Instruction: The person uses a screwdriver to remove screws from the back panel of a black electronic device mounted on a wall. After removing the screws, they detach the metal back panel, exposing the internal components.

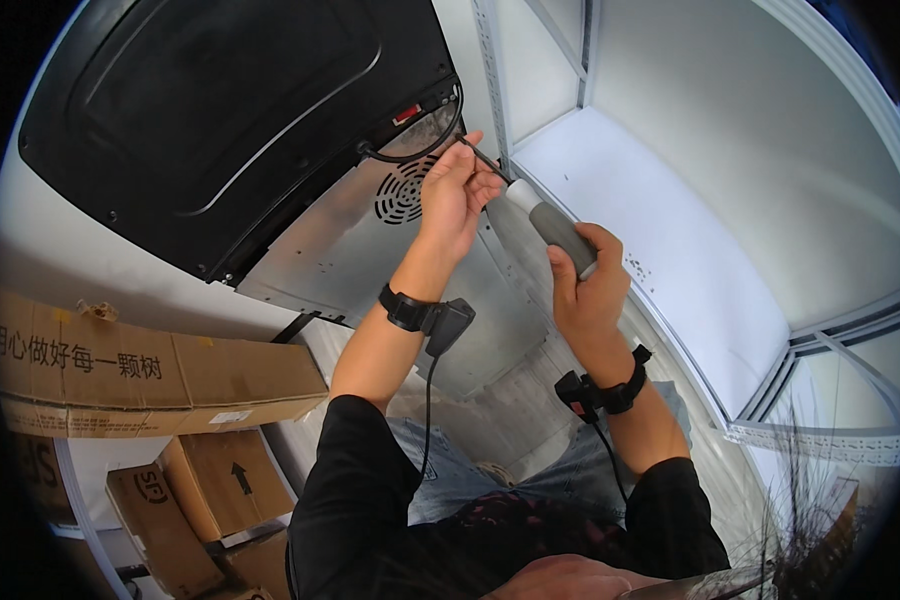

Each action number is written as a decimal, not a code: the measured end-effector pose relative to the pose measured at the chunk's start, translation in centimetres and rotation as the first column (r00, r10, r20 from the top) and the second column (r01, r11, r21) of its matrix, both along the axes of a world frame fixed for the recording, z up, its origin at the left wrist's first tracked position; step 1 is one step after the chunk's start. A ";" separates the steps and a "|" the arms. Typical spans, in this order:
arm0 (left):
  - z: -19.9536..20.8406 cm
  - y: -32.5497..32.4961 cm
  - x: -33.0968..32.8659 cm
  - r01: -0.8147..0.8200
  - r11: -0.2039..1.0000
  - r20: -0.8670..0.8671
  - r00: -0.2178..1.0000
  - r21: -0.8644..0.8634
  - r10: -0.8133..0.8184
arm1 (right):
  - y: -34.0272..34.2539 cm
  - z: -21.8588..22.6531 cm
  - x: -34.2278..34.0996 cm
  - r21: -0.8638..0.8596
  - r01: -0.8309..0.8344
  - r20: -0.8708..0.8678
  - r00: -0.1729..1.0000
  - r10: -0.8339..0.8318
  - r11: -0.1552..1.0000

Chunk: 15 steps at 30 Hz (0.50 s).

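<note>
A screwdriver [560,233] with a grey and white handle and a thin dark shaft slants up to the left. My right hand [592,285] is closed around the rear of its handle. At the other end, my left hand [454,195] pinches the shaft close to the tip, its remaining fingers curled. The tip lies at the side edge of a black appliance panel [270,90] with a bare metal plate [370,240]; my fingers hide what it touches. Beside my left hand, a black cable [410,158] loops past a red switch [407,114] and round vent slots [402,192].
White metal-framed shelving [660,220] stands to the right, with small dark bits [638,268] on its white board. At the lower left, a long cardboard box [150,375] lies above several smaller cartons [232,485]. Cabled devices are strapped to both my wrists.
</note>
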<state>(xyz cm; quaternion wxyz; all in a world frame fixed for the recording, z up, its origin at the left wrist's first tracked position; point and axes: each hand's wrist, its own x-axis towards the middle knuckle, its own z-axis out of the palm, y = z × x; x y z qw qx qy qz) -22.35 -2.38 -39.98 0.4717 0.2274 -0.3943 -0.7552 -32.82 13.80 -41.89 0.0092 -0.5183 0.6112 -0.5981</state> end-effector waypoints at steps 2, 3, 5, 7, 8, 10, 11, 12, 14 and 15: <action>0.6 0.5 -0.2 0.012 1.000 0.007 1.000 0.016 -0.012 | -0.3 0.2 -0.1 -0.041 0.035 0.006 0.999 -0.034 0.999; 0.6 0.4 -0.2 0.020 1.000 -0.008 1.000 0.014 -0.020 | -0.7 0.5 -0.2 -0.165 0.056 -0.040 0.997 -0.063 0.985; 0.2 0.1 -0.1 0.035 0.999 -0.039 0.999 0.010 -0.035 | -1.7 0.9 -0.2 -0.338 0.043 -0.097 0.992 -0.081 0.940; -0.4 -0.4 -0.1 0.042 0.999 -0.077 0.996 0.003 -0.042 | -1.7 0.3 -0.4 -0.366 -0.046 -0.116 0.993 0.004 0.929; -0.7 -0.6 -0.1 0.045 0.999 -0.095 0.994 0.000 -0.045 | -1.5 -0.1 -0.4 -0.346 -0.110 -0.113 0.991 0.075 0.932; -0.8 -0.6 0.0 0.047 0.999 -0.078 0.996 0.008 -0.046 | -0.4 0.5 -0.1 -0.141 -0.078 -0.070 0.995 0.068 0.987; -0.8 -0.6 0.1 0.047 0.999 -0.068 0.997 0.012 -0.046 | -0.1 0.9 0.0 -0.035 -0.064 -0.050 0.997 0.062 0.997; -0.8 -0.5 0.1 0.062 0.998 -0.067 0.996 0.011 -0.061 | 0.1 1.1 -0.1 0.023 -0.068 0.037 0.997 0.067 0.997; -0.5 -0.3 0.3 0.092 0.996 -0.063 0.994 0.010 -0.091 | 0.0 1.3 -0.5 0.137 -0.090 0.209 0.976 0.060 0.986; -0.5 -0.3 0.4 0.104 0.994 -0.060 0.993 0.012 -0.103 | -0.4 1.4 -0.5 -0.011 -0.029 0.100 0.995 0.030 1.000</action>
